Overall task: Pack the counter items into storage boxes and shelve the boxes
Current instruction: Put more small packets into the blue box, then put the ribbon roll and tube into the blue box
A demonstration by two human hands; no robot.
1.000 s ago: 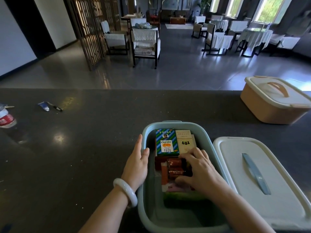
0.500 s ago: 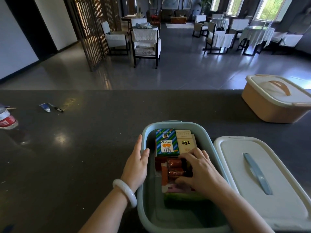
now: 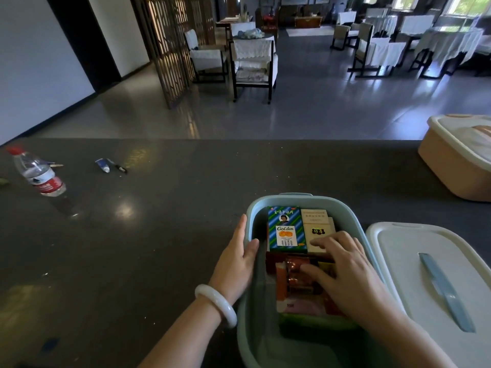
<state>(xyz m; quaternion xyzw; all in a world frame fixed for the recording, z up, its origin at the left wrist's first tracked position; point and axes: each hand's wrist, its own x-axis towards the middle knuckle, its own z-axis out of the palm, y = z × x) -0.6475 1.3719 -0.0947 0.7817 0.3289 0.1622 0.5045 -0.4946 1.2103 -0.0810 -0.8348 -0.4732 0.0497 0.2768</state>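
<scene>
- We take the blue-green box (image 3: pixel 313 205) as our landmark; it sits open on the dark counter (image 3: pixel 159 235), with its white lid (image 3: pixel 414 261) lying just to its right.
- Our left hand (image 3: pixel 235 264) steadies the box's left wall, fingers straight along the outside and the thumb hooked over the rim.
- Our right hand (image 3: pixel 342 272) is inside the box, fingers spread and flat on the red packets (image 3: pixel 295 274); it presses, it does not grip.
- The striped carton (image 3: pixel 285 229) and the cream carton (image 3: pixel 317 224) lie side by side at the box's far end.
- We judge the step to be settling the contents: press evenly so nothing rides above the rim and the lid can seat.
- Far left of the box, a water bottle (image 3: pixel 37 173), a small tube (image 3: pixel 102 165) and a pen (image 3: pixel 119 167) are not yet packed.
- A peach box (image 3: pixel 451 166), lidded, stands to the far right.
</scene>
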